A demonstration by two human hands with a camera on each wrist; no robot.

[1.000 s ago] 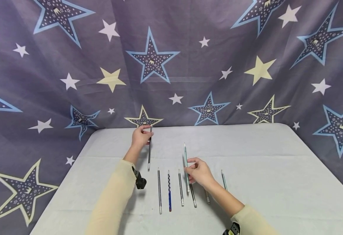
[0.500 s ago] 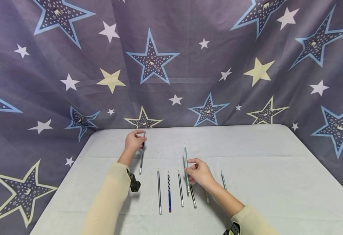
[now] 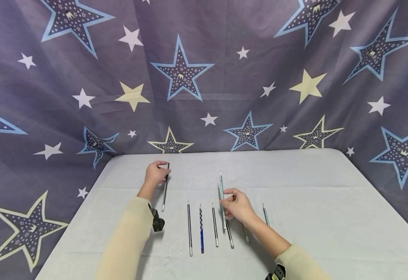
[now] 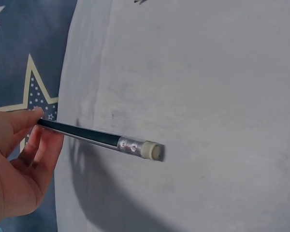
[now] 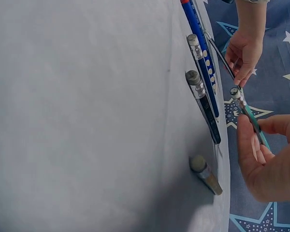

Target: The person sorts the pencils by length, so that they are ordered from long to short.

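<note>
My left hand [image 3: 156, 173] pinches a dark pencil [image 4: 82, 131] near its tip, at the table's far left. The eraser end of this pencil, in a silver ferrule, points back toward me. My right hand [image 3: 239, 205] pinches a teal pencil [image 3: 221, 182] between thumb and fingers, its tip pointing away from me. Below it on the cloth lie a dark pencil [image 3: 215, 227] and another dark pencil [image 3: 229, 236], the latter partly covered by the teal one. A tan pencil [image 5: 210, 181] lies mostly hidden beneath my right hand and forearm in the head view.
A dark striped pencil [image 3: 189, 231] and a blue patterned pencil [image 3: 201, 231] lie side by side left of the middle. Another teal pencil [image 3: 266, 214] rests right of my right forearm. The white-covered table [image 3: 330, 217] ends at a star-print curtain [image 3: 221, 89].
My left hand has carried its dark pencil leftward and a little toward me. The right hand stays in place with the teal pencil, and the pencils on the table have not moved.
</note>
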